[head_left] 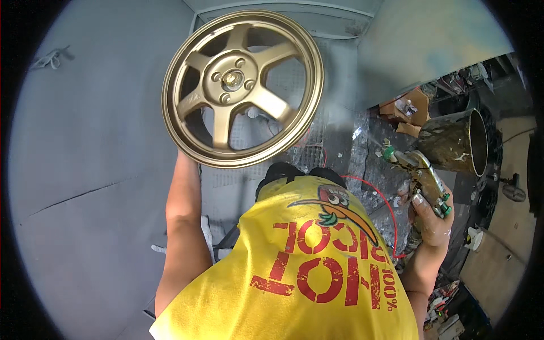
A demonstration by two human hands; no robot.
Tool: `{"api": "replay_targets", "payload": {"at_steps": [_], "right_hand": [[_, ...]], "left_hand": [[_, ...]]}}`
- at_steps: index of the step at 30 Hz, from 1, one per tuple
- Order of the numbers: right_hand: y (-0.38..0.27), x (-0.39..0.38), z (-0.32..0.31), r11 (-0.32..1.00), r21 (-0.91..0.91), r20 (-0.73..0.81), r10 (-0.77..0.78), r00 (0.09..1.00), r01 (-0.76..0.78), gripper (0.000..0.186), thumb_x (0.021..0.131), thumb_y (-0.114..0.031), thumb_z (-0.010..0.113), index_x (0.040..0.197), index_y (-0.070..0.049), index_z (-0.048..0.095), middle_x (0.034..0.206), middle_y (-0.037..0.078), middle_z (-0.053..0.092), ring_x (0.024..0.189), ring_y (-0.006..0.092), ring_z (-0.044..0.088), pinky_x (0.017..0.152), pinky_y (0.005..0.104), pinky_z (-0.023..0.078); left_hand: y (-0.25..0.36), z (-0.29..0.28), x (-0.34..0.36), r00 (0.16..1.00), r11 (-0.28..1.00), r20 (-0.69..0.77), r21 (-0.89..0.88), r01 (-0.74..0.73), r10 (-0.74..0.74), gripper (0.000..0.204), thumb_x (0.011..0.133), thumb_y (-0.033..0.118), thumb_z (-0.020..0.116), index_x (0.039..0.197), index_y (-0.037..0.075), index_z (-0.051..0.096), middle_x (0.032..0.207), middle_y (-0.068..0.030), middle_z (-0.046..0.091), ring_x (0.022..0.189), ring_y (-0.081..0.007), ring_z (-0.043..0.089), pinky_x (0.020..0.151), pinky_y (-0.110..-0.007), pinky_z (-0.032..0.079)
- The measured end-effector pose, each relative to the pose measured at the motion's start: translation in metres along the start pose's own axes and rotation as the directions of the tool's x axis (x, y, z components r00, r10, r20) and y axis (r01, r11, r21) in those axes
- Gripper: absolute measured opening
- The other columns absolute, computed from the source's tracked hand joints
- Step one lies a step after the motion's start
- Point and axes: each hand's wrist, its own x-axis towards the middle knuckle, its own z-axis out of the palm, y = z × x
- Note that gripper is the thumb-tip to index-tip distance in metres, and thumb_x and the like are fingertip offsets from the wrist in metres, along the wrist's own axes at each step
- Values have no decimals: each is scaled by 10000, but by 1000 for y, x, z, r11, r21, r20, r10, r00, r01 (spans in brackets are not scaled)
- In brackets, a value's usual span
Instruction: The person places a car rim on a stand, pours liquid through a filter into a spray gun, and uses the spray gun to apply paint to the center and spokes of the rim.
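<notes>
A gold-bronze six-spoke car wheel rim (222,126) is up in front of me, its face toward me, with several bolt holes around the hub. My left forearm (184,190) reaches up behind its lower left edge. The wheel hides my left hand, so its grip on the rim does not show. Off to the right, my right hand (433,221) is wrapped round a paint-smeared metal spray gun (422,173) with green fittings. The gun's green-tipped nozzle points left and up, toward the wheel but apart from it. Pale haze shows in front of the nozzle.
A paint-stained metal bucket (445,141) lies beyond the gun, beside an open cardboard box (416,107). A thin red hose (381,192) curves past my right side. Grey panels (96,141) stand left. Crumpled, paint-spotted sheeting (368,158) covers the floor. Clutter lines the right edge.
</notes>
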Motion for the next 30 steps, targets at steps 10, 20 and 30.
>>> {"api": "replay_targets", "payload": {"at_steps": [10, 20, 30], "right_hand": [[-10, 7, -3, 1000, 3, -51, -26, 998, 26, 531, 838, -186, 673, 1270, 88, 528, 936, 128, 685, 723, 133, 630, 480, 207, 440], [-22, 5, 1, 997, -54, -108, -54, 993, 48, 500, 836, -118, 670, 1269, 83, 522, 983, 165, 682, 789, 180, 656, 562, 248, 478], [-46, -21, 17, 972, -46, 27, 232, 972, -231, 571, 732, -133, 781, 1221, 87, 588, 936, 132, 687, 801, 184, 645, 663, 263, 481]], "left_hand": [[-2, 6, -4, 1000, 998, -28, -67, -4, 2, 393, 999, 397, 451, 1157, 77, 615, 1107, -88, 665, 1021, -224, 634, 911, -370, 505], [6, 9, -1, 999, 995, -35, -92, -22, 19, 390, 1001, 394, 447, 1153, 77, 616, 1099, -87, 665, 1001, -219, 636, 887, -363, 512], [-19, -8, -15, 998, 989, -66, -147, -15, 5, 387, 1003, 391, 443, 1149, 77, 616, 1091, -86, 665, 981, -214, 638, 863, -356, 519]]}}
